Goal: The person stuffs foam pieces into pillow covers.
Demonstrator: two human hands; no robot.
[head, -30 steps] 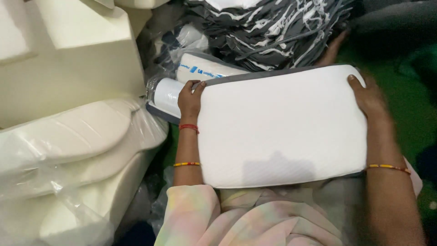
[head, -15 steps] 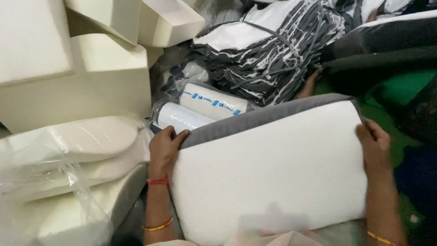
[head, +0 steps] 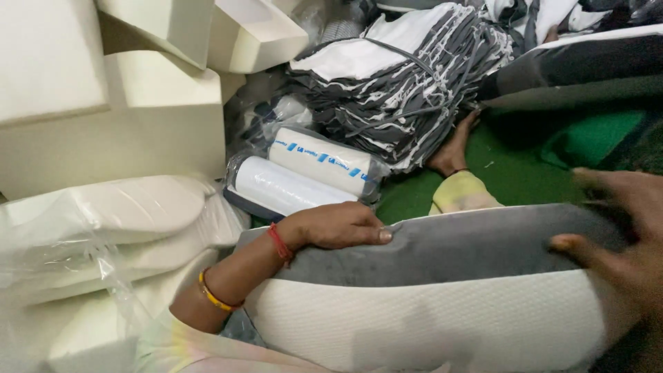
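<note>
**Clerk:** Item one, the pillow. Where was it, and how was it held?

**Me:** The pillow, white knit face with a grey side band, lay across my lap, band turned up and away from me. My left hand lay flat on the band at its left end, fingers pressed together and stretched along it, thumb tucked under; it pinched nothing. The forearm ran down from the pillow's left corner, wrist bent, with a red thread and a yellow bangle on it.

**Clerk:** And the right hand?

**Me:** My right hand sat at the pillow's right end, blurred. Its fingers were spread and curled over the grey band, thumb low on the near side, gripping the edge.

**Clerk:** Surroundings?

**Me:** Two white rolls in clear wrap lay just beyond my left hand. Bagged foam pillows were stacked at the left, with bare foam blocks above them. A heap of grey-and-white covers lay further back, and green cloth to the right. Another person's foot rested by the heap.
</note>
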